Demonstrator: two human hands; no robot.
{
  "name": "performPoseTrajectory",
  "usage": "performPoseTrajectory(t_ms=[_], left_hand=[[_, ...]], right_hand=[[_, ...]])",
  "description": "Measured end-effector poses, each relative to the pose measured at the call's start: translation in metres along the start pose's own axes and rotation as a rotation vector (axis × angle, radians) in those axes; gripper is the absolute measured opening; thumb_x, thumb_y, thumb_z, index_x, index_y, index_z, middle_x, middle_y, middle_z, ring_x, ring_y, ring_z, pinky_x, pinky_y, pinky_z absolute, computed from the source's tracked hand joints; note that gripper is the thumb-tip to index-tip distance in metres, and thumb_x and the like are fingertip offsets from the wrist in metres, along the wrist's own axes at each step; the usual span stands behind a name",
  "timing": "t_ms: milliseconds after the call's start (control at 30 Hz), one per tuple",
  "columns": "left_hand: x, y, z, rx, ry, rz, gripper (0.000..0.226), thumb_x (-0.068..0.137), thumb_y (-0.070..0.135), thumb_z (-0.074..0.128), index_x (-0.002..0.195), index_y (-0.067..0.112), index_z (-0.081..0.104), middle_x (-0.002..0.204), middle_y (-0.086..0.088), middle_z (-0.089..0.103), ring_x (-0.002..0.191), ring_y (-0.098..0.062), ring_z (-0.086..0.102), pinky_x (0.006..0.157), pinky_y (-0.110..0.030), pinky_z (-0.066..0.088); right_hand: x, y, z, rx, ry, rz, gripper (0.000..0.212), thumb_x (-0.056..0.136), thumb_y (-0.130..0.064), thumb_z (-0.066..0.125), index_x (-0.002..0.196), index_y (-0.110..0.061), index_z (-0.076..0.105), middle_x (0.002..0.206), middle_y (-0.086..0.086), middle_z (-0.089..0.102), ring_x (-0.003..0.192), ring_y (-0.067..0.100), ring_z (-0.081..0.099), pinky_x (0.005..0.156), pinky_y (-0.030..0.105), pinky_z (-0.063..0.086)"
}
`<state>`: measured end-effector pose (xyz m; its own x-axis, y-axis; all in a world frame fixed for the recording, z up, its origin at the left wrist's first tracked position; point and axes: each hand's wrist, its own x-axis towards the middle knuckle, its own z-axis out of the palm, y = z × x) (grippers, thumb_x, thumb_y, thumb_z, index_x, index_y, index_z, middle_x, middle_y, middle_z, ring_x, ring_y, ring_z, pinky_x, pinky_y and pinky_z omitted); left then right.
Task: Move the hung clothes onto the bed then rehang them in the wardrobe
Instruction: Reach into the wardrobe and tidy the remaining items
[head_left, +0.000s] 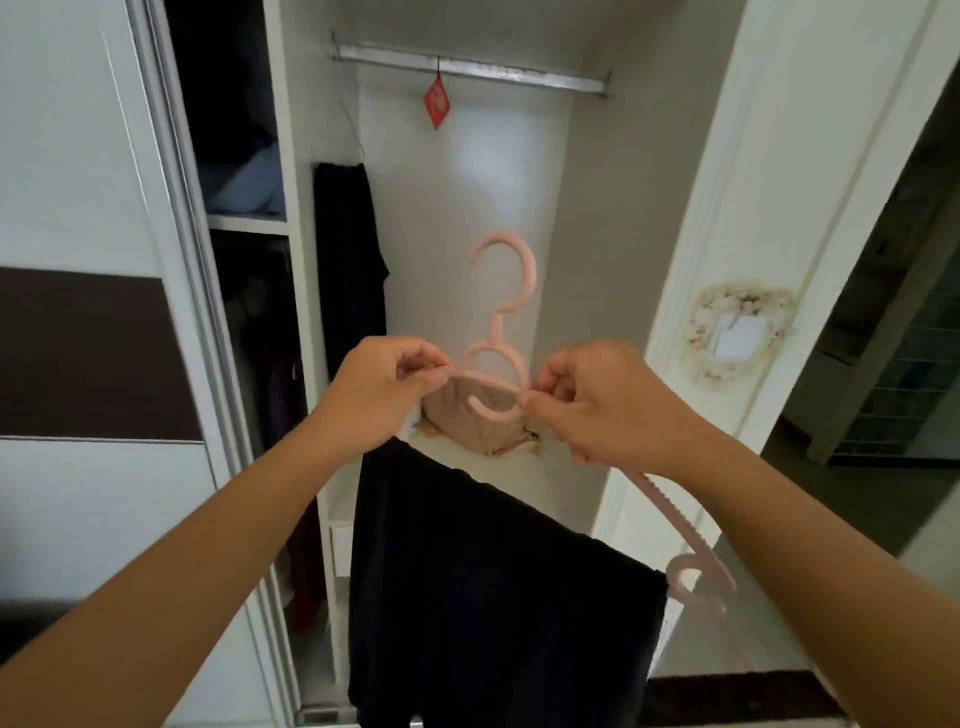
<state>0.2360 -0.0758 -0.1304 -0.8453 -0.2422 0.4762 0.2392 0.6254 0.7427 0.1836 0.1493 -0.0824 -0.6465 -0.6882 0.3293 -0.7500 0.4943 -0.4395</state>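
A pink plastic hanger (503, 306) is held up in front of the open wardrobe, hook pointing up. A black garment (488, 587) is draped over its lower bar and hangs down. My left hand (382, 392) pinches the hanger's left shoulder. On the other side, my right hand (602, 402) pinches the shoulder beside the ring. The metal rail (519, 70) runs across the top of the wardrobe, well above the hook. Another dark garment (348, 265) hangs at the wardrobe's left side.
A red tag (436, 101) dangles from the rail. A beige bag (478, 421) sits on the wardrobe shelf behind the hanger. The sliding door (93, 312) stands at left, with folded items on shelves beside it. A white door frame (727, 260) with a floral plaque is at right.
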Motion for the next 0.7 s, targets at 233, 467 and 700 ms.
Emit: performPoseTrajectory(t_ms=[233,467,700], left_hand=[[0.106,-0.046,-0.061,0.117,0.078,0.062,0.017,0.091,0.020,0.068,0.106,0.025,0.071,0.105,0.010,0.069,0.103,-0.002,0.060,0.097,-0.025,0.044],[0.192,-0.059,-0.101,0.356,0.061,0.160,0.029,0.094,0.025,0.064,0.122,0.025,0.064,0.120,0.006,0.065,0.111,-0.009,0.058,0.094,-0.026,0.045],[0.275,-0.075,-0.122,0.650,0.106,0.158,0.035,0.095,0.024,0.061,0.130,0.018,0.058,0.123,-0.005,0.061,0.107,-0.022,0.059,0.091,-0.042,0.051]], right_hand=[[0.130,-0.026,0.015,-0.037,0.145,0.018,0.025,0.091,-0.027,0.067,0.071,-0.012,0.068,0.052,0.001,0.065,0.044,0.007,0.062,0.061,0.029,0.056],[0.250,-0.037,0.005,-0.042,0.252,0.086,0.026,0.089,-0.021,0.066,0.070,-0.004,0.069,0.057,0.010,0.068,0.043,0.013,0.065,0.052,0.020,0.054],[0.356,-0.029,-0.010,-0.061,0.337,0.106,0.024,0.085,-0.021,0.070,0.072,-0.001,0.071,0.059,0.011,0.069,0.051,0.021,0.068,0.060,0.035,0.061]])
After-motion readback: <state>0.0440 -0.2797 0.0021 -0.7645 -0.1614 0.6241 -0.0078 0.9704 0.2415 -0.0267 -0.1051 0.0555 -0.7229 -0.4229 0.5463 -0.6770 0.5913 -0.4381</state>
